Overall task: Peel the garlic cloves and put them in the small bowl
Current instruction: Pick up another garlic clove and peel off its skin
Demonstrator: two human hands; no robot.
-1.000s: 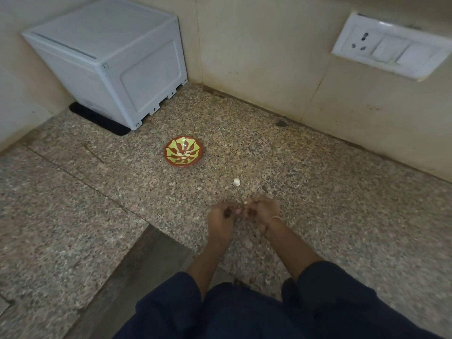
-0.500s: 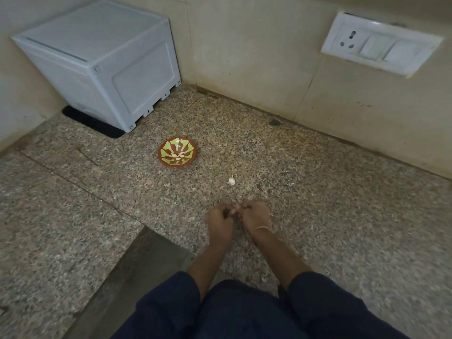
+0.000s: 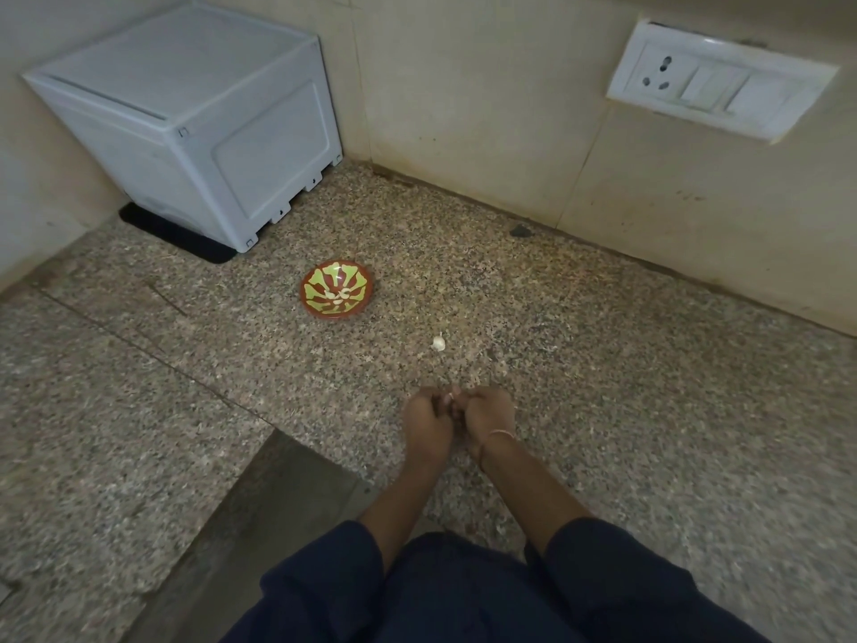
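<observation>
Granite-speckled desk (image 3: 603, 364) tucked into a corner of beige tiled wall, and I'm looking straight down at my own two hands. Left hand (image 3: 429, 417) and right hand (image 3: 487, 413) are pushed together, knuckles up. The fingers of both are curled in and pinching one garlic clove (image 3: 449, 397) between the fingertips. Only a pale sliver of it shows between my fingers, so I can't tell how much skin is on it. Thin thread bracelet (image 3: 501, 433) on my right wrist, dark blue sleeves (image 3: 324, 587) at the bottom.

Just past my hands on the desk a loose clove (image 3: 438, 342) lies on its own, whitish, touching nothing. Further back and to the left of that sits the small bowl (image 3: 320, 280). It's reddish-brown with a green pattern inside, upright, well apart from my hands. A few pale peeled cloves (image 3: 337, 295) lie in the bottom of it.

Back left corner has a white plastic box (image 3: 208, 118) sitting on a black mat (image 3: 185, 239). Up on the wall at right is a white switch plate (image 3: 714, 81) with a socket and a couple of switches. There's also a small dark speck (image 3: 520, 230) near where the desk meets the wall, too small to tell what it is
</observation>
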